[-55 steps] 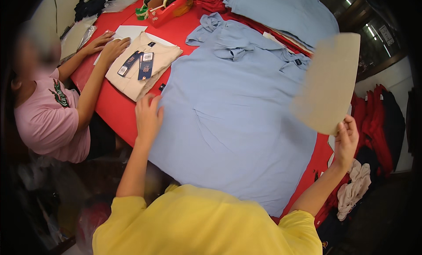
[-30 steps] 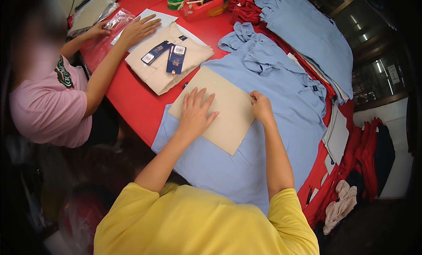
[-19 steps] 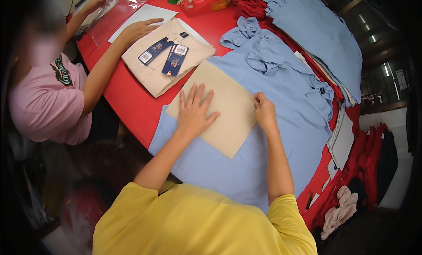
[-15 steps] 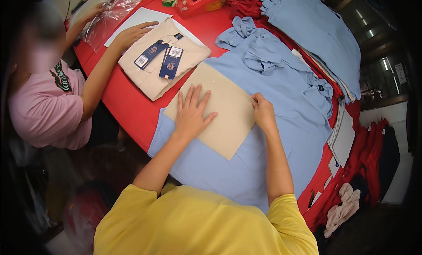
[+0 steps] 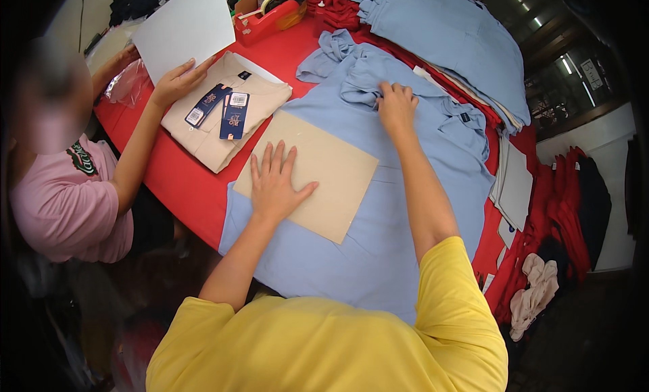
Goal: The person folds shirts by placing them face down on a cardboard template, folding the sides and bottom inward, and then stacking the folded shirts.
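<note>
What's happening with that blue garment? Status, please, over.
Left hand flat on tan board. Right hand at bunched part of blue garment. Board lying on garment. Folded beige garment beside board, not covering it.

The person wears a yellow shirt (image 5: pixel 324 345), plain across the part in view, with soft creases in the cloth. The left sleeve (image 5: pixel 193 328) and right sleeve (image 5: pixel 449 274) are short, loose and the same yellow, each ending in a simple edge around the arm. Beyond them, the left forearm (image 5: pixel 236 263), right forearm (image 5: pixel 426 189), left hand (image 5: pixel 274 189) and right hand (image 5: pixel 397 111) are bare.
</note>
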Action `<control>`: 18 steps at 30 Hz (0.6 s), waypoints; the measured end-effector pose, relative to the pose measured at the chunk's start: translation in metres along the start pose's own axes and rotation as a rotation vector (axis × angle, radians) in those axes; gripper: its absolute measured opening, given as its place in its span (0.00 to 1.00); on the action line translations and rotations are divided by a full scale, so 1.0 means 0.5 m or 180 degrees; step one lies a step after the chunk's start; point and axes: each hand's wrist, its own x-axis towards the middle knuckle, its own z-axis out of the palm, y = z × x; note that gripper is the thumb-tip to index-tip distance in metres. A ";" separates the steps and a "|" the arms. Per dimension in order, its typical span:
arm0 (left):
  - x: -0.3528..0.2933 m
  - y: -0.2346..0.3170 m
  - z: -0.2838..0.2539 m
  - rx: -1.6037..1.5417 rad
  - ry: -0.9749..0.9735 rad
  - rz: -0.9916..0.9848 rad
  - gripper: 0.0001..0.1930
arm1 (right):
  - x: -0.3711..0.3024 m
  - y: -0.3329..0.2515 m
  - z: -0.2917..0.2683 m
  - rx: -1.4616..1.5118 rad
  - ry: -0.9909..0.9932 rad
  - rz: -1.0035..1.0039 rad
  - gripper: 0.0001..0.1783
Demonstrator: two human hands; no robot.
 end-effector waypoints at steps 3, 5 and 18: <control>-0.002 -0.009 0.000 -0.0008 0.0061 -0.0025 0.42 | 0.022 -0.041 -0.042 0.0360 -0.0062 -0.0496 0.07; -0.017 -0.015 0.001 0.0024 0.0102 -0.0061 0.42 | 0.014 -0.102 -0.105 0.0713 -0.0056 -0.0508 0.07; -0.009 -0.002 0.003 -0.0087 0.0162 -0.0008 0.40 | -0.018 -0.072 -0.149 0.0913 0.0699 -0.0088 0.08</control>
